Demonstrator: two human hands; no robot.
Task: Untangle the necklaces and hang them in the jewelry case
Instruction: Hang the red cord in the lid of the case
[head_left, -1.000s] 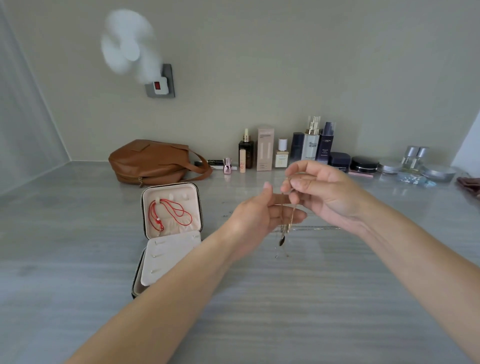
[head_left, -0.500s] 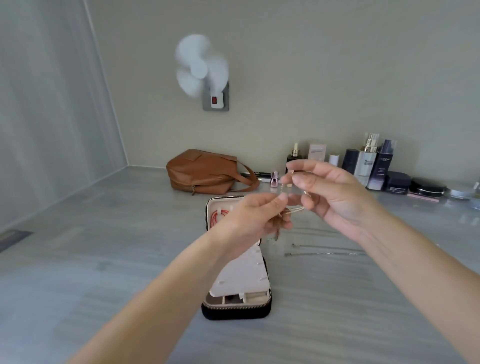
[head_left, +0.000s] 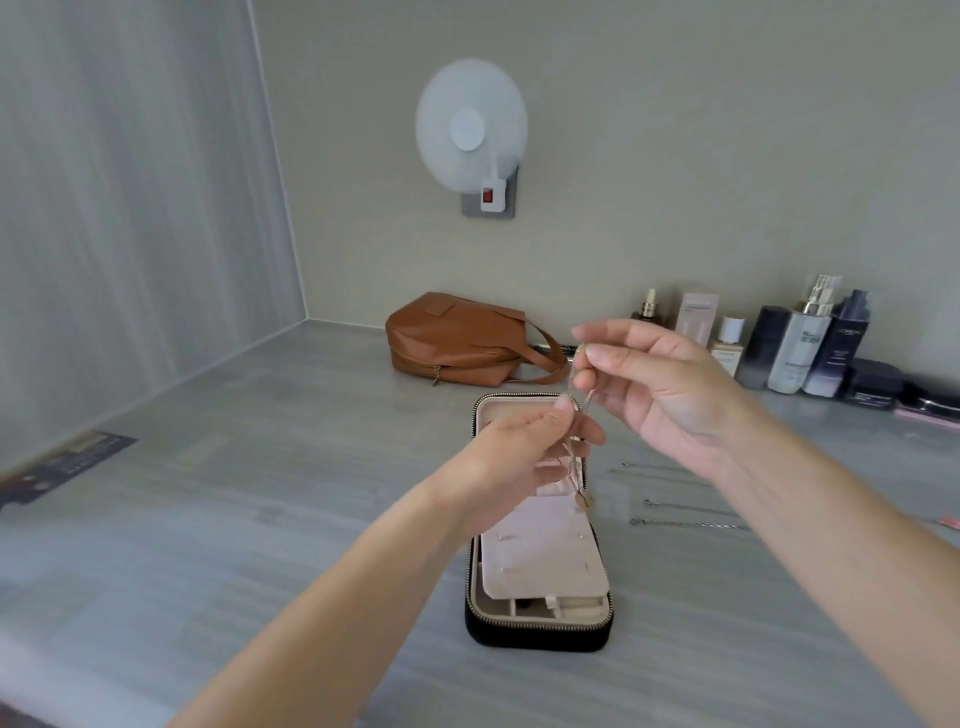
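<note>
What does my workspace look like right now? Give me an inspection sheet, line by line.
Surface: grey streaked countertop.
Job's things: jewelry case open; gold necklace hanging above it between both hands; silver chains lying on the counter right of the case.
Clutter: brown bag and cosmetics bottles along the back wall.
Hands: left hand pinches the necklace lower down; right hand pinches its top.
Cables: nothing seen.
Surroundings: fan plugged into a wall socket, blades blurred.
</note>
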